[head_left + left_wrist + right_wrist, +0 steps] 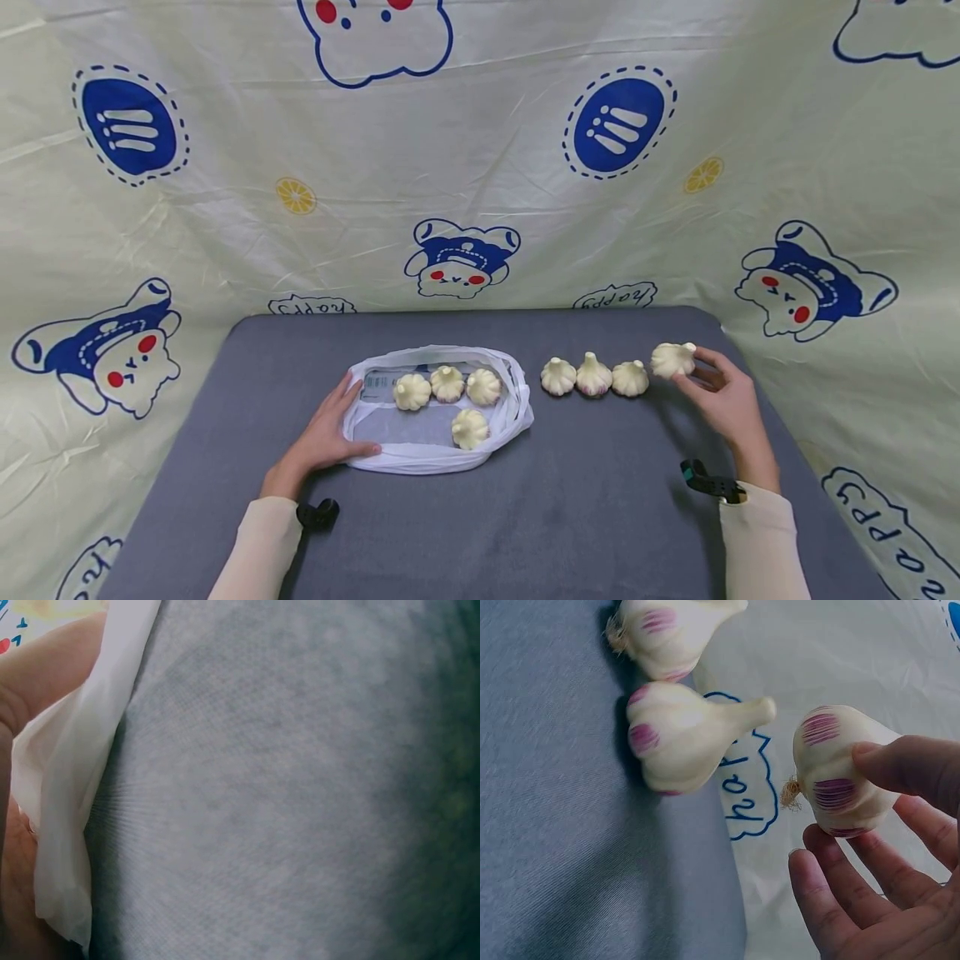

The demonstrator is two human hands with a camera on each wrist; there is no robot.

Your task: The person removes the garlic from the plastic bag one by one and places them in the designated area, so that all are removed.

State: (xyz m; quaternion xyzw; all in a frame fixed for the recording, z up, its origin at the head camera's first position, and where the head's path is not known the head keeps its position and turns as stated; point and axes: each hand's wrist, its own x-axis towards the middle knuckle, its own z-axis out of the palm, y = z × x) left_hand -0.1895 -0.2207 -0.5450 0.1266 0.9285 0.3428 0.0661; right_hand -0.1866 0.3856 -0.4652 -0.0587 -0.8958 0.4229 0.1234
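A white plastic bag (427, 460) lies spread open on the table, several garlic bulbs (447, 384) inside it. At its left end my left hand (327, 429) grips the rim, thumb over the front edge; the left wrist view has the white plastic (71, 787) against the fingers. Over on the right, my right hand (723, 396) pinches a garlic bulb (672, 360) between thumb and fingertips, raised above the table. That bulb (840, 776) shows purple streaks and a root tuft in the right wrist view. Three more bulbs (593, 375) stand in a row between bag and right hand.
A grey cloth (570, 517) covers the table. Behind it hangs a pale printed curtain (495, 167) with blue cartoon figures, coming down to the far table edge. A dark wrist strap (708, 482) sits on the right wrist, another (318, 515) on the left.
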